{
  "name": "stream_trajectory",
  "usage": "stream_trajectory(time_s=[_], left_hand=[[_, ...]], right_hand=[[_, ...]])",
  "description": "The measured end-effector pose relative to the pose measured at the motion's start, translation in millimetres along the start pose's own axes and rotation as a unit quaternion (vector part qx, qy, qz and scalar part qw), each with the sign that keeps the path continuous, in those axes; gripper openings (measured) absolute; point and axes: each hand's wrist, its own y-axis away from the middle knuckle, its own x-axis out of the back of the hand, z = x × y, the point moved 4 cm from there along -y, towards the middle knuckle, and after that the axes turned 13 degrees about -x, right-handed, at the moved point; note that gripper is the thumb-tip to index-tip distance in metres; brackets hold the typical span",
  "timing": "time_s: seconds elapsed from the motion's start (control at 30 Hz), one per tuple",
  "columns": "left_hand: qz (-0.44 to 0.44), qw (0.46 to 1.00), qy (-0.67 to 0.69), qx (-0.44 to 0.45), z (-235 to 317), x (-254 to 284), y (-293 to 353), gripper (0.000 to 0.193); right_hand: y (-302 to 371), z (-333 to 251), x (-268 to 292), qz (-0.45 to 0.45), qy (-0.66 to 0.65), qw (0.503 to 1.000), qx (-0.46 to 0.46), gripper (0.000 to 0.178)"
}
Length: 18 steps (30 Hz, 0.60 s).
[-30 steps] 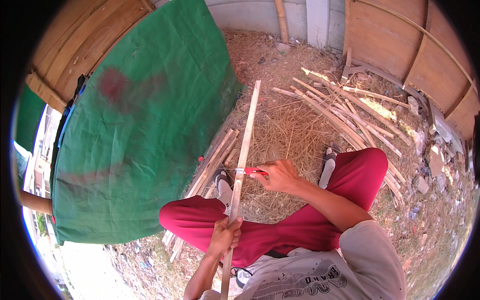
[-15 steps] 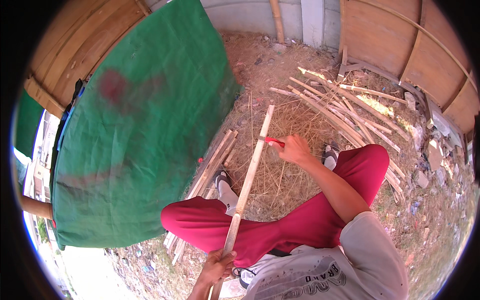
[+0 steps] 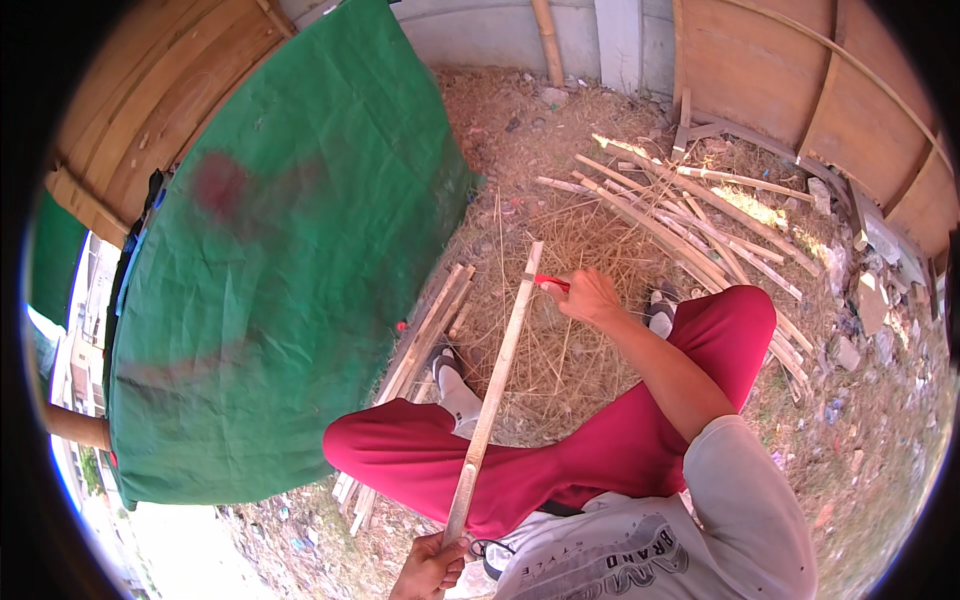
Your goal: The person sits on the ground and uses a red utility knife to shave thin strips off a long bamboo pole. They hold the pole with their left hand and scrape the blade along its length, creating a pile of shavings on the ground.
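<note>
A long, pale bamboo strip [image 3: 497,385] slants up and away from my lap, between my knees. Its near end is gripped in my left hand [image 3: 432,566], low beside my left thigh. My right hand [image 3: 590,297] is closed round the red handle of a small knife [image 3: 553,283]. The blade lies across the strip close to its far end and shows only as a thin, dark piece. Under the strip, thin bamboo shavings [image 3: 560,385] cover the ground between my feet.
Several bamboo strips [image 3: 700,235] lie in a loose pile at the far right. More strips [image 3: 425,335] lie by my left foot, beside a hanging green tarp [image 3: 290,300]. Wooden panels [image 3: 765,70] and a grey wall [image 3: 480,35] stand behind. Rubble [image 3: 870,300] litters the right side.
The strip has slid back toward me, so its far end now sits nearer the knife. My left hand has moved slightly lower with it. My right hand has stayed almost in place.
</note>
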Motion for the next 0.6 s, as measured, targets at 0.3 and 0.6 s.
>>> stream_trajectory(time_s=[0.3,0.6], left_hand=[[0.102,0.971,-0.214,0.031,-12,6,16,0.023],[0.084,0.872,-0.441,-0.196,-88,74,14,0.031]], right_hand=[[-31,38,3,0.021,0.033,0.996,-0.080,0.044],[-45,71,29,0.070,-0.032,0.976,-0.205,0.047]])
